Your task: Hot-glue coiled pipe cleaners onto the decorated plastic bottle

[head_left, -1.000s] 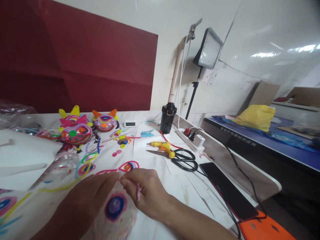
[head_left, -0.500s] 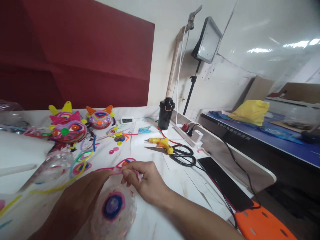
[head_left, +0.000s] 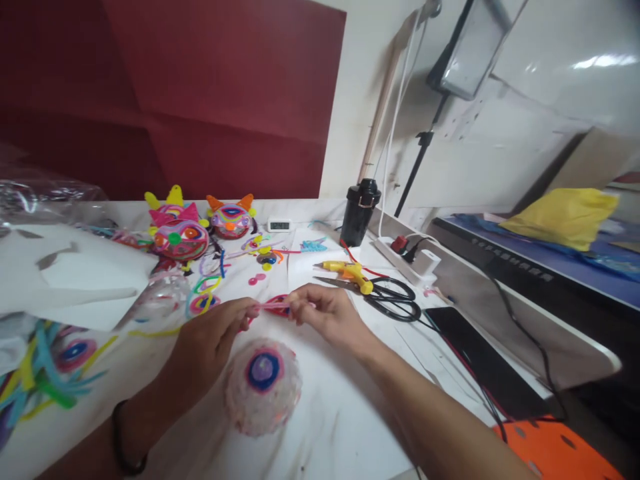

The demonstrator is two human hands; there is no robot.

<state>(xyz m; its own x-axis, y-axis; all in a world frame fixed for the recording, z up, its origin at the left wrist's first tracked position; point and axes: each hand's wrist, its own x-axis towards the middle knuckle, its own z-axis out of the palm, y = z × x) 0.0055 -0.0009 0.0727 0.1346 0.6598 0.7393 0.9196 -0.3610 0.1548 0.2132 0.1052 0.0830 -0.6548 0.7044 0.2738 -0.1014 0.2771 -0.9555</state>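
Observation:
A thin pink pipe cleaner (head_left: 273, 306) stretches between my two hands above the table. My left hand (head_left: 220, 333) pinches its left end, and my right hand (head_left: 323, 310) grips it at the right with bent fingers. Just behind, a red and pink looped piece (head_left: 278, 301) is partly hidden by my hands. Below them sits a clear bumpy ball (head_left: 265, 413) on the white tabletop, with a pink, blue and purple coiled disc (head_left: 263, 368) on its top. Neither hand touches the ball.
Decorated animal heads (head_left: 181, 239) stand at the back left. To the right lie a yellow glue gun (head_left: 350, 272), black-handled scissors (head_left: 395, 300), a phone (head_left: 480, 360) and a power strip (head_left: 405, 260). Loose pipe cleaners (head_left: 45, 373) are piled at left; a black bottle (head_left: 359, 213) stands behind.
The view has swung left and down. My hands have moved apart, drawing the pink pipe cleaner straight between them, and the ball now shows uncovered below.

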